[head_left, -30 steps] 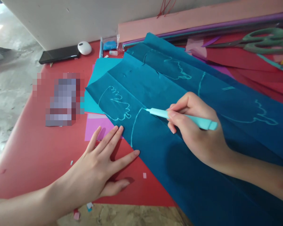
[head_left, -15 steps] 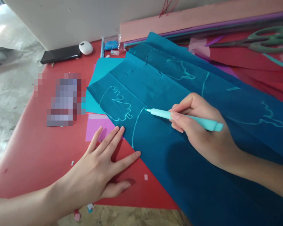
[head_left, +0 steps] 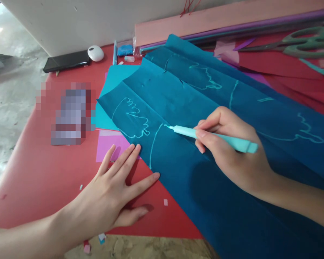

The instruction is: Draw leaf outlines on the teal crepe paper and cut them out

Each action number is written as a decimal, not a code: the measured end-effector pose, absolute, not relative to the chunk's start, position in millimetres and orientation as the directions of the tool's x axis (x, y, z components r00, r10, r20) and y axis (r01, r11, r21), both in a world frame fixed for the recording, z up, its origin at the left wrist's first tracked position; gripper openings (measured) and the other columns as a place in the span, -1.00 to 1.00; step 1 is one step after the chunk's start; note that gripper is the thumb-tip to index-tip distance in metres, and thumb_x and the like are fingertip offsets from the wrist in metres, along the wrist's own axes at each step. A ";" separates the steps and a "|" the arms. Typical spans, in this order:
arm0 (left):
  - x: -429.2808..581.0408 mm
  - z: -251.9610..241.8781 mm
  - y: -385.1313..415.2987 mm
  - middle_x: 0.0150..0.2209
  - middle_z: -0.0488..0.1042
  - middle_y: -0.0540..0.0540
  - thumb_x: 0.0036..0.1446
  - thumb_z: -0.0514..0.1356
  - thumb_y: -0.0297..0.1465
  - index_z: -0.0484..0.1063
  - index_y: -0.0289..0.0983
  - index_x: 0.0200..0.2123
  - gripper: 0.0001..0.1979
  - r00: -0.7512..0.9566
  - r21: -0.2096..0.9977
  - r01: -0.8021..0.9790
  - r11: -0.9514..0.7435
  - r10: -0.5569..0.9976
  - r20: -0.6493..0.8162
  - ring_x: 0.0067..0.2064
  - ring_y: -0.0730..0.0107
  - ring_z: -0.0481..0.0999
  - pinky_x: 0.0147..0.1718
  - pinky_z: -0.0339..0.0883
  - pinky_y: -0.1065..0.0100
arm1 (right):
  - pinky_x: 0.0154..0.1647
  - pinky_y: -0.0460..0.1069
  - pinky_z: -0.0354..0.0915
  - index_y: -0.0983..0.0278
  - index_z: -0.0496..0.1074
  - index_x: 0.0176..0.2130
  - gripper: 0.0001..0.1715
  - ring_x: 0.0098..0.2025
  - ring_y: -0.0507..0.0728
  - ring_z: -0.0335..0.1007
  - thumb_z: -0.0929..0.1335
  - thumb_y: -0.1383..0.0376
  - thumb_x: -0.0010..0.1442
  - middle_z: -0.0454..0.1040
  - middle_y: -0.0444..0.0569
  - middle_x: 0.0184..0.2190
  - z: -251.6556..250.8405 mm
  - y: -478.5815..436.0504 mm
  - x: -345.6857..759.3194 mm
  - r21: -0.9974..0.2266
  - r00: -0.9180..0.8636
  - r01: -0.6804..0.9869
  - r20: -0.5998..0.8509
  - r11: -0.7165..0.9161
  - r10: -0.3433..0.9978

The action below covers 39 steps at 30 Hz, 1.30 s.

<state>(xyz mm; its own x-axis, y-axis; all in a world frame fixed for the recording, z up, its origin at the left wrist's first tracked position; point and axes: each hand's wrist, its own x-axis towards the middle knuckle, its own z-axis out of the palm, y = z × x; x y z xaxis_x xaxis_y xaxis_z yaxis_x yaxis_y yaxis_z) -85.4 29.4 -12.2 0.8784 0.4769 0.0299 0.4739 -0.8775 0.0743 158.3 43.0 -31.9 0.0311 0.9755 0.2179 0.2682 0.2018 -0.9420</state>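
Note:
My right hand [head_left: 226, 147] grips a mint-green marker pen [head_left: 186, 132], its tip on a large dark blue sheet of paper [head_left: 183, 172]. The tip sits at the upper end of a pale curved line. Several wavy light outlines are drawn elsewhere on the creased sheet. With fingers spread, my left hand [head_left: 118, 187] lies flat on the red tabletop [head_left: 54, 194], its fingertips touching the sheet's left edge. Under that sheet stick out a turquoise sheet [head_left: 108, 111] and a purple piece of paper [head_left: 108, 149].
Green-handled scissors [head_left: 307, 42] lie at the back right beside paper strips. A black phone [head_left: 66, 61] and a white rounded case [head_left: 95, 53] stand by the wall. A blurred-out item [head_left: 70, 115] is on the left. Paper rolls [head_left: 232, 28] line the back.
The marker tip has moved slightly right, adding a short stroke at the top of the curved line. My left hand stays in place on the sheet's edge.

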 end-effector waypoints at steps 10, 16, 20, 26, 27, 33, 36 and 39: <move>-85.7 -13.2 29.1 0.21 0.08 -0.47 0.26 0.00 -0.23 0.22 -0.17 0.16 -0.58 0.868 0.097 0.488 -0.868 0.494 0.050 0.28 -0.12 -0.01 0.08 0.01 -0.25 | -0.74 -0.07 0.04 0.13 0.17 -0.46 -0.82 -0.70 0.02 0.12 0.26 0.37 0.12 0.22 -0.26 -0.72 -33.9 40.5 159.2 -0.936 0.007 0.282 0.220 0.209 0.976; -84.5 -13.9 29.8 0.19 0.10 -0.51 0.27 -0.02 -0.24 0.23 -0.19 0.15 -0.59 0.868 0.094 0.486 -0.869 0.492 0.057 0.27 -0.16 0.01 0.05 0.03 -0.27 | -0.74 -0.08 0.08 0.14 0.18 -0.49 -0.80 -0.70 0.01 0.16 0.26 0.40 0.09 0.25 -0.26 -0.71 -31.8 42.2 158.5 -0.955 0.059 0.256 0.173 0.152 0.983; -84.2 -14.6 30.1 0.20 0.11 -0.47 0.27 -0.01 -0.23 0.23 -0.17 0.16 -0.59 0.863 0.100 0.494 -0.863 0.501 0.060 0.27 -0.13 0.01 0.07 0.03 -0.25 | -0.70 -0.07 0.16 0.14 0.20 -0.48 -0.81 -0.65 0.03 0.27 0.26 0.41 0.08 0.34 -0.23 -0.68 -30.8 42.7 162.6 -0.965 0.052 0.239 0.128 0.112 0.990; -84.8 -12.5 29.2 0.21 0.11 -0.44 0.27 -0.01 -0.20 0.23 -0.16 0.15 -0.58 0.861 0.094 0.499 -0.861 0.505 0.061 0.27 -0.12 0.03 0.07 0.06 -0.23 | -0.72 -0.06 0.12 0.14 0.19 -0.44 -0.83 -0.66 0.03 0.22 0.27 0.37 0.13 0.31 -0.23 -0.66 -31.6 39.5 167.2 -0.952 -0.037 0.233 0.196 0.199 0.980; -84.8 -12.3 29.1 0.22 0.10 -0.43 0.27 -0.01 -0.20 0.24 -0.16 0.15 -0.58 0.861 0.095 0.499 -0.861 0.505 0.060 0.27 -0.12 0.04 0.07 0.05 -0.23 | -0.73 -0.06 0.10 0.13 0.19 -0.44 -0.83 -0.67 0.03 0.19 0.27 0.37 0.14 0.27 -0.24 -0.68 -31.9 39.3 167.0 -0.949 -0.047 0.241 0.196 0.202 0.979; -86.0 -14.4 28.6 0.26 -0.01 -0.46 0.27 -0.02 -0.22 0.21 -0.17 0.17 -0.58 0.868 0.091 0.489 -0.868 0.495 0.053 0.27 -0.14 0.02 0.08 0.00 -0.26 | -0.74 -0.06 0.06 0.14 0.17 -0.42 -0.82 -0.70 0.01 0.10 0.27 0.34 0.19 0.21 -0.25 -0.68 -33.8 39.7 166.2 -0.940 -0.134 0.245 0.210 0.237 0.968; -87.3 -16.5 27.9 0.28 -0.08 -0.44 0.28 -0.03 -0.23 0.18 -0.15 0.18 -0.57 0.863 0.107 0.497 -0.861 0.503 0.040 0.30 -0.08 -0.07 0.12 -0.10 -0.24 | -0.74 -0.06 0.06 0.14 0.16 -0.41 -0.82 -0.70 0.00 0.09 0.26 0.33 0.21 0.20 -0.25 -0.67 -33.9 39.5 166.8 -0.940 -0.151 0.240 0.209 0.241 0.966; -87.7 -17.5 27.7 0.30 -0.14 -0.40 0.27 -0.01 -0.23 0.15 -0.14 0.20 -0.56 0.859 0.117 0.504 -0.856 0.510 0.031 0.31 -0.05 -0.12 0.15 -0.16 -0.22 | -0.74 -0.07 0.06 0.14 0.16 -0.41 -0.82 -0.71 0.00 0.08 0.25 0.34 0.21 0.21 -0.25 -0.67 -33.4 38.5 168.0 -0.935 -0.169 0.242 0.224 0.261 0.960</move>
